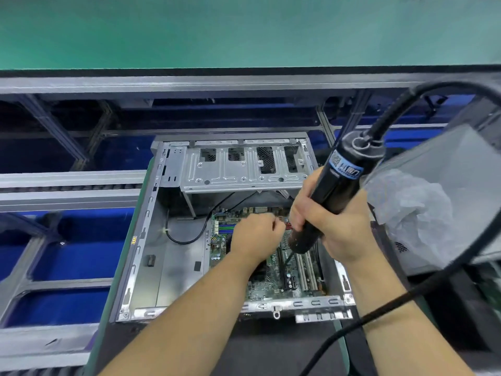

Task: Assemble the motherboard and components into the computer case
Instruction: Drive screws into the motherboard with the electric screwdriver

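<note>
Head view: open silver sheet-metal computer case (151,240) lies on its side on the dark surface (271,346), green circuit motherboard (273,283) seated in its right half. Right hand (329,226), grip wrapped around the black cylindrical electric screwdriver (333,185), holds it tilted, bit down on the board. Left hand (256,234) hovers just beside it over the board, grip curled, fingertips pinched together; whether they hold anything, cannot tell. Thick black cable (423,280) loops from the tool's top. Crumpled clear plastic bag (414,213) lies right of the case.
</note>
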The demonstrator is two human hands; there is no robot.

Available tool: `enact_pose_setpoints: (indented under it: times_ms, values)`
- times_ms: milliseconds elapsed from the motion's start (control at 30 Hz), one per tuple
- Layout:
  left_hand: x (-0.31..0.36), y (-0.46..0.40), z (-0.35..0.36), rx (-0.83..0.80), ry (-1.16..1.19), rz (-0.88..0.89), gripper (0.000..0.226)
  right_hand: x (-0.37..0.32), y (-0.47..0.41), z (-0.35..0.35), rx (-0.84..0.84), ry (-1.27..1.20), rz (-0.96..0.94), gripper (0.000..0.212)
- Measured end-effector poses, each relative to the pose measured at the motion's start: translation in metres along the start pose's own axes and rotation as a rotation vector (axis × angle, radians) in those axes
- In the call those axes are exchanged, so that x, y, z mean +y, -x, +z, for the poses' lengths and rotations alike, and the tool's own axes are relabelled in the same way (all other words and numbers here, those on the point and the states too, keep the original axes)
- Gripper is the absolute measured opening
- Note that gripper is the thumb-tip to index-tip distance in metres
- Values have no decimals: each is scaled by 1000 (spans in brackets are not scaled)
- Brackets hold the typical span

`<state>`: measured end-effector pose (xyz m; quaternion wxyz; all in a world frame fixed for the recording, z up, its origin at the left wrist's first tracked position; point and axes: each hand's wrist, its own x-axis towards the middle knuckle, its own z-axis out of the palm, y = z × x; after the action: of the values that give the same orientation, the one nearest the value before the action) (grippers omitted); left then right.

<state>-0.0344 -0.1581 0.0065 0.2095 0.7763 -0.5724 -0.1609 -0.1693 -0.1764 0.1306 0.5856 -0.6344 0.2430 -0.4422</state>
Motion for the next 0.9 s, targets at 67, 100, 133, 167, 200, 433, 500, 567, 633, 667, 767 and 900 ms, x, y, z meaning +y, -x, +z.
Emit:
enact_pose_setpoints:
  times_ms: [67,100,133,167,200,433,500,567,633,667,767,900]
  values:
    - [-4,3,4,-1,-122,77,28,6,0,-2,-49,-33,19,40]
    - [-6,2,5,2,-174,89,26,9,0,-3,-75,-53,30,40]
    - [-8,1,4,8,-217,83,23,11,0,-4,-97,-63,46,41]
    - [-10,-1,5,7,-252,72,21,14,-1,-5,-118,-71,66,45]
    - [-11,-2,6,-6,-279,61,22,17,0,-6,-139,-80,85,49]
    - [-11,-5,8,-88,-355,-1,24,26,0,-12,-262,-170,103,59]
    - [-11,-5,9,-71,-355,-7,24,27,1,-14,-278,-198,98,54]
    - [-11,-5,9,-45,-352,-14,22,28,4,-15,-335,-245,57,21]
    - [-11,-5,10,-27,-362,-19,24,26,3,-13,-401,-305,60,25]
    - [-11,-4,10,-21,-365,-19,26,23,3,-12,-439,-328,77,36]
    - [-9,-3,9,-16,-371,-17,31,24,5,-14,-468,-388,145,43]
    - [-7,-2,6,-19,-358,-19,34,24,11,-14,-421,-363,173,30]
